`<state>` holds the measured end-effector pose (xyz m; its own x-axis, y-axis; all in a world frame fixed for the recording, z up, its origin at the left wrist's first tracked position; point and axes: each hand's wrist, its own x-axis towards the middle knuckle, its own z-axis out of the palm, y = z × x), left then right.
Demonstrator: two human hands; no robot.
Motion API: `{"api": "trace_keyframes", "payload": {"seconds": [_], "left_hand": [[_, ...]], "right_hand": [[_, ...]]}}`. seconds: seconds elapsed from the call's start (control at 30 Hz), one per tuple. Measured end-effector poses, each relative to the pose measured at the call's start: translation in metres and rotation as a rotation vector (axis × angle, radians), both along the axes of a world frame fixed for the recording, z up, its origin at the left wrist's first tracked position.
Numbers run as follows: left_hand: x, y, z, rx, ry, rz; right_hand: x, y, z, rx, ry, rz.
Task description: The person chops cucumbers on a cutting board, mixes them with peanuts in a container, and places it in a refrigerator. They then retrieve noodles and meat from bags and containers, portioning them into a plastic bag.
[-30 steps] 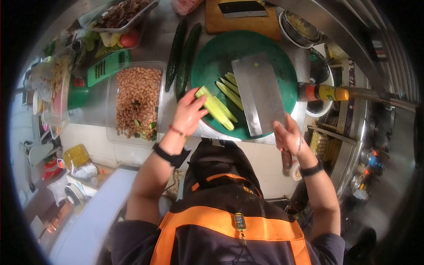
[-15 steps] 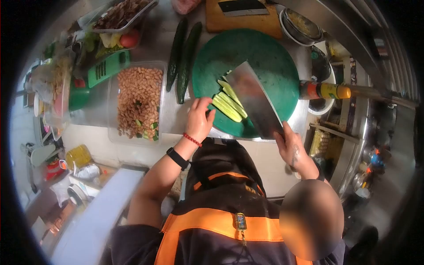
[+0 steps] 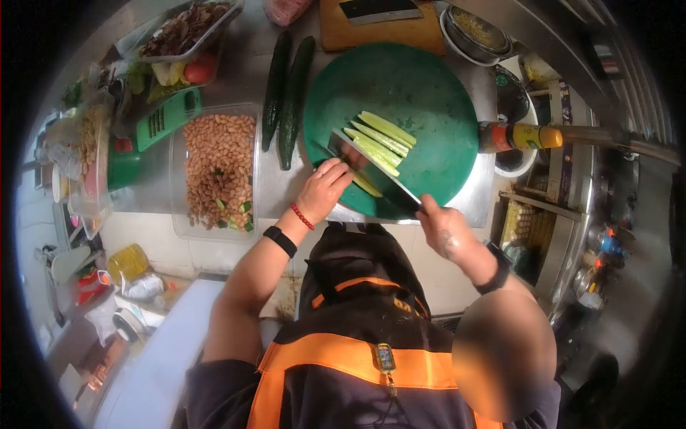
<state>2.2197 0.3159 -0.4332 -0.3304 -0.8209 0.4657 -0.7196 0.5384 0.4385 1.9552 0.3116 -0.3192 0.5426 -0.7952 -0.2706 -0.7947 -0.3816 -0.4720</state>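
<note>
My right hand [image 3: 444, 227] is closed round the handle end of a cleaver [image 3: 379, 174], whose broad blade slants up to the left over the round green cutting board [image 3: 443, 161]. My left hand [image 3: 327, 187] has its fingers bent and pressed against a cucumber piece [image 3: 367, 185] on the near side of the blade; its fingertips touch or nearly touch the steel. Beyond the blade lie several pale green cucumber strips [image 3: 384, 137], side by side. Two whole dark cucumbers [image 3: 289, 107] rest left of the board.
A clear tub of peanuts [image 3: 218, 154] with some green bits stands at the left, near a green grater [image 3: 168, 120]. Behind the board lies a wooden board [image 3: 336, 32] with another blade [image 3: 379, 10] on it. A yellow-capped bottle [image 3: 522, 136] and metal bowls [image 3: 477, 36] are at the right.
The cleaver has moved left, from the right side of the cucumber strips to between them and the near piece. My left fingers have come onto that piece. The strips now lie farther up the board.
</note>
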Motion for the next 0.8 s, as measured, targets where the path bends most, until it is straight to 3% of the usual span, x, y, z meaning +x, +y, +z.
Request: {"api": "trace_keyframes", "payload": {"seconds": [0.07,0.17,0.27,0.4,0.47,0.57,0.6,0.7,0.8], "left_hand": [[0.002,-0.014,0.01,0.034,-0.015,-0.075],[0.006,-0.04,0.032,0.127,-0.213,-0.135],[0.002,-0.087,0.059,0.127,-0.268,-0.265],[-0.023,-0.11,0.039,0.238,-0.287,-0.331],[-0.04,-0.109,0.036,0.237,-0.223,-0.292],[-0.081,-0.095,0.034,0.258,-0.006,0.084],[-0.092,-0.089,0.036,0.258,-0.008,0.086],[-0.114,-0.076,0.05,0.326,-0.114,0.409],[-0.107,-0.074,0.061,0.332,-0.217,0.406]], "right_hand": [[-0.009,-0.006,0.033,0.061,0.007,-0.044],[-0.025,-0.006,0.053,-0.013,-0.207,-0.164],[-0.035,-0.013,0.059,-0.059,-0.185,-0.28],[-0.066,-0.01,0.028,-0.166,-0.04,-0.438],[-0.073,-0.01,0.002,-0.248,0.019,-0.445],[-0.058,-0.015,-0.02,-0.229,0.051,-0.467],[-0.048,-0.016,-0.019,-0.191,0.059,-0.479],[-0.05,-0.031,-0.012,-0.204,0.107,-0.395],[-0.058,-0.043,0.019,-0.118,0.063,-0.407]]}}
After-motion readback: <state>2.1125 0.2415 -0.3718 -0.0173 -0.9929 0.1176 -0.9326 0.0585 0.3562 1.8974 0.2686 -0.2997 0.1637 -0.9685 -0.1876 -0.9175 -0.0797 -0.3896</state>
